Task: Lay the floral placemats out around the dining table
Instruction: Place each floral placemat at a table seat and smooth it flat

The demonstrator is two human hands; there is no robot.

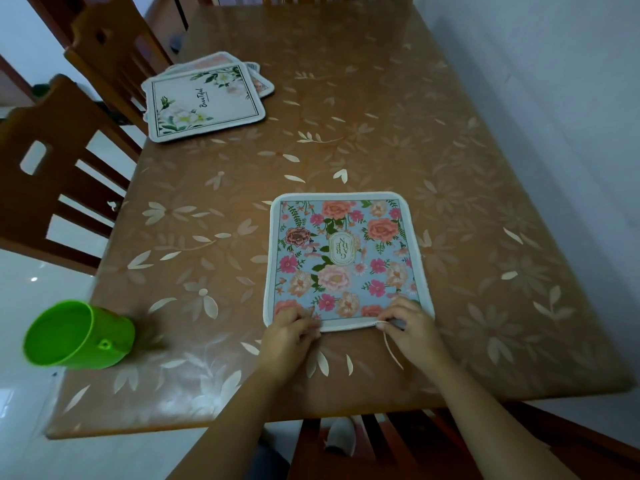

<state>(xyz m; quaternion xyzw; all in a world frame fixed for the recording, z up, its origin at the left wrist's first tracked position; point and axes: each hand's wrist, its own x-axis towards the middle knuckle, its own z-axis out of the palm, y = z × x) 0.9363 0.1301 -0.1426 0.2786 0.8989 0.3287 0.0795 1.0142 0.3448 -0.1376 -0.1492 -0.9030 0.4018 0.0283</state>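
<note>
A brown table (381, 116) with a pale leaf-and-flower pattern fills most of the scene. Close to its near edge lies a mat (341, 258), flat on the table. It is light blue with pink and peach flowers, a white border and a small oval label in the middle.

Both hands are at the mat's near edge. The left hand (289, 332) sits on the near left corner, its fingers (308, 322) curled onto the border. The right hand (414, 327) is at the near right corner, its fingers (388, 323) pinching the white border, which lifts slightly there. A thin white loop (393, 353) hangs from that corner across the table toward the person.

Well apart, at the far left side of the table, is a loose stack (204, 102) of more mats. The top one is white with green leaves and pale blooms.

A green cup (83, 336) is near the table's near left corner. Two wooden chairs (59, 188) stand along the left side, and another chair back (381, 445) shows below the near edge.
</note>
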